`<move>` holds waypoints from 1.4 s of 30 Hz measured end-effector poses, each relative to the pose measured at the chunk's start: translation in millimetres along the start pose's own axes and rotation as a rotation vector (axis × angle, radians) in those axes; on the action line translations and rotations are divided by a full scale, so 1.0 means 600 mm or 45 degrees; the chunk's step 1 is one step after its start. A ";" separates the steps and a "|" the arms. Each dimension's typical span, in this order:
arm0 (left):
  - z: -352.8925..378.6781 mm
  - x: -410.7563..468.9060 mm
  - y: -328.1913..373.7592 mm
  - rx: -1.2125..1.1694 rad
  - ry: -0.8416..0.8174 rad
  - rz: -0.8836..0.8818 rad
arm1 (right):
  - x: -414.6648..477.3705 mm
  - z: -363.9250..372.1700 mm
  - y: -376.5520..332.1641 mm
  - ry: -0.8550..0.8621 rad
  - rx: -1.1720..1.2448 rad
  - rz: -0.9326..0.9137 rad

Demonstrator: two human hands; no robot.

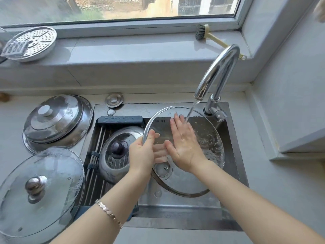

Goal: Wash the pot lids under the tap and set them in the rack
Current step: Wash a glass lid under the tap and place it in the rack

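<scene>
At the far left, on the grey window ledge (140,50), a round perforated metal steamer plate (33,43) is seen lying flat. Below it, on the pale counter (10,120), a domed stainless-steel lid with a white knob (56,120) is set knob up, and nearer the camera a large round glass lid with a chrome knob (38,191) lies the same way, its surface beaded with water. Across the left part of the steel sink (235,138) a roll-up rack of metal rods with dark end bars (98,155) is laid, and on it a steel-rimmed lid with a dark knob (117,152) is rested, knob upward. The left hand (142,154), a metal bracelet (109,213) on its wrist, is closed over the left rim of a round, clear glass lid with a steel rim (202,138); the thumb is pressed on the near face and the fingers are visible through the glass behind. This lid is held over the basin, tilted up on edge with its top rim pointed toward the tap. The right hand (182,147) is spread flat and open against the near face, gripping nothing. A second glass lid (179,180) is seen lying low in the basin beneath. Water is poured from the curved chrome tap (218,73) onto the held lid beside the fingertips. On the ledge behind, a dish brush with a pale handle (211,35) is laid.
</scene>
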State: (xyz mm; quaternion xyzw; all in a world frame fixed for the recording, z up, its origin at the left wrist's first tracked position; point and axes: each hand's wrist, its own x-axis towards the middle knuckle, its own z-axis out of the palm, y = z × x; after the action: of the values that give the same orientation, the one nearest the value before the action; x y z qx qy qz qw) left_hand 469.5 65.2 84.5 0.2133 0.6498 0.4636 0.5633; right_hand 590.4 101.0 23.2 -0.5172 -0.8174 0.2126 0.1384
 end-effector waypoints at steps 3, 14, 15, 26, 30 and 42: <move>-0.002 0.004 0.002 0.002 0.043 0.055 | -0.029 0.023 -0.027 -0.003 -0.044 -0.408; 0.010 0.001 -0.003 0.031 0.073 0.080 | -0.008 0.014 -0.040 0.035 0.058 -0.261; 0.008 0.004 -0.002 0.038 0.096 0.107 | -0.017 0.019 -0.043 0.023 0.049 -0.343; 0.005 0.000 0.078 0.932 0.192 0.648 | -0.102 0.049 0.098 0.154 0.598 0.741; 0.038 0.005 0.087 1.387 0.092 0.577 | -0.069 0.052 0.054 -0.259 1.780 1.479; -0.016 0.050 -0.011 0.523 -0.067 -0.584 | -0.051 -0.088 0.098 0.092 0.679 1.120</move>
State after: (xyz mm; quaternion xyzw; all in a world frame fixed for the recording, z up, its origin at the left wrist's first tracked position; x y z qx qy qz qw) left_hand 453.8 82.6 62.6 0.1825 0.7463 0.1775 0.6150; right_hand 673.4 105.9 40.3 -0.7659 -0.4347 0.4335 0.1912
